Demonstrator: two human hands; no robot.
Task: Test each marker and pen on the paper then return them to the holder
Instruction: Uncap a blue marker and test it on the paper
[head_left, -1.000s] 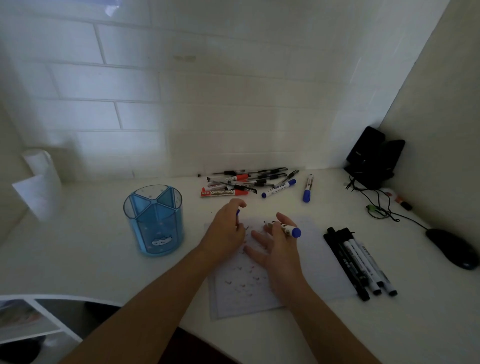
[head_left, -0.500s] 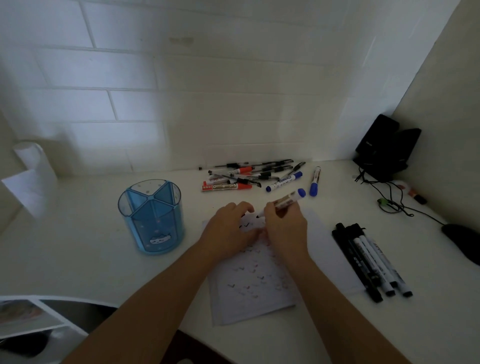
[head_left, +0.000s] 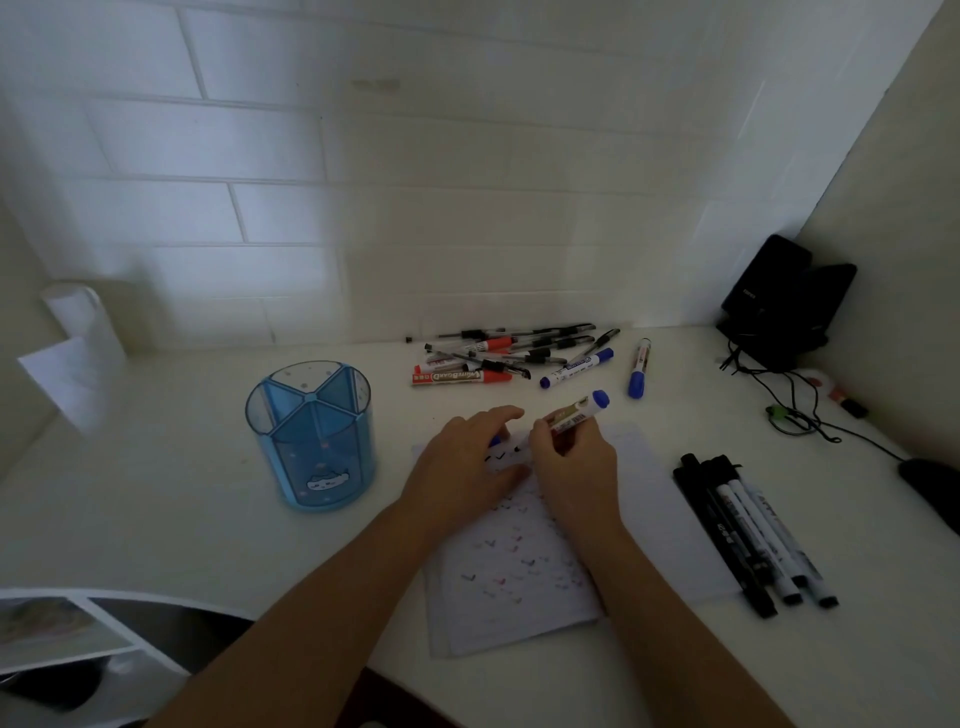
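Has turned the blue whiteboard marker (head_left: 574, 415) from lying loose across flat fingers a second ago into a writing pinch. Right grip (head_left: 576, 467) now clamped on the barrel, nib down on the paper (head_left: 519, 577) just beneath. Suggests the test stroke is under way, with dark ticks beside the nib. Steadies the sheet with the left grip (head_left: 462, 467), curled on what looks like the blue cap (head_left: 494, 441). Shows a pale labelled barrel, blue end tilted up and away. Leaves the blue holder (head_left: 311, 436) well left of both grips, nothing returned yet.
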